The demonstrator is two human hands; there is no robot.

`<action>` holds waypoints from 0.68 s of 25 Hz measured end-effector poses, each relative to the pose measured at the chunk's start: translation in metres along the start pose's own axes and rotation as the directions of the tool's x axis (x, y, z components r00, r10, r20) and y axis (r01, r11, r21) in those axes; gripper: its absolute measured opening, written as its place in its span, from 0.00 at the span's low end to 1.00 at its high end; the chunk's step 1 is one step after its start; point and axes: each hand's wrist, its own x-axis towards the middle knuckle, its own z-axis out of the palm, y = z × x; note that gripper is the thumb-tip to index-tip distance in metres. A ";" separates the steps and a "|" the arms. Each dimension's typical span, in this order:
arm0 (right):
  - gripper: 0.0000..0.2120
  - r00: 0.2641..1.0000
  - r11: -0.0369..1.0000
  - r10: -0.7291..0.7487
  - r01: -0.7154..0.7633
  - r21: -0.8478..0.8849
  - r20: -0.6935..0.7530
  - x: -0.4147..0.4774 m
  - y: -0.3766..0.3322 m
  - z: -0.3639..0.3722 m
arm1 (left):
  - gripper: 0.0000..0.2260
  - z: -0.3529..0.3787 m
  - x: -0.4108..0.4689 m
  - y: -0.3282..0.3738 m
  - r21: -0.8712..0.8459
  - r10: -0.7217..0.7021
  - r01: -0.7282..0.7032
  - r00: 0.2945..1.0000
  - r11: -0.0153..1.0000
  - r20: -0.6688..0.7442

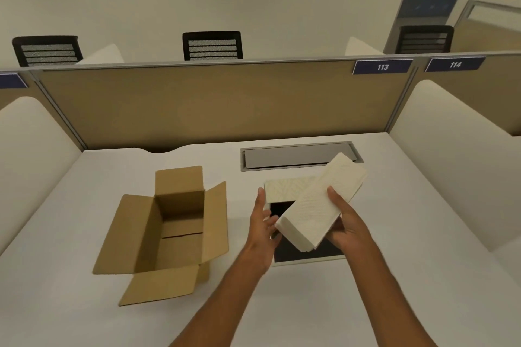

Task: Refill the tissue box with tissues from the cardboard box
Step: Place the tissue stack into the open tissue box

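The right hand (pixel 345 222) has its grip around a white stack of tissues (pixel 321 203), tilted over the open tissue box (pixel 284 191). The left hand (pixel 262 222) is spread wide by the stack's near end. The cardboard box (pixel 166 231) sits open on the counter (pixel 366 290), to the left

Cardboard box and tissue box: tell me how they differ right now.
The cardboard box is plain brown with four flaps folded outward; the tissue box is pale and patterned, with a dark opening on top. The cardboard box looks empty and stands clear of both hands; the tissue box sits under the tissue stack, which the right hand holds tilted over it while the left hand steadies its lower end. Both rest open on the white desk.
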 end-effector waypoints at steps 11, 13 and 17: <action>0.27 0.998 0.995 0.032 -0.027 0.094 -0.046 0.019 0.009 -0.026 | 0.30 0.039 0.010 -0.040 0.018 -0.064 0.065 0.998 0.998 -0.024; 0.29 0.998 0.990 0.023 -0.016 0.137 -0.051 0.021 0.018 -0.024 | 0.25 0.031 0.019 -0.039 0.055 -0.080 0.083 0.995 0.995 -0.056; 0.33 0.997 0.981 -0.050 0.059 0.184 -0.050 0.021 0.021 -0.025 | 0.17 0.008 0.032 -0.027 0.064 -0.146 0.149 0.988 0.987 -0.041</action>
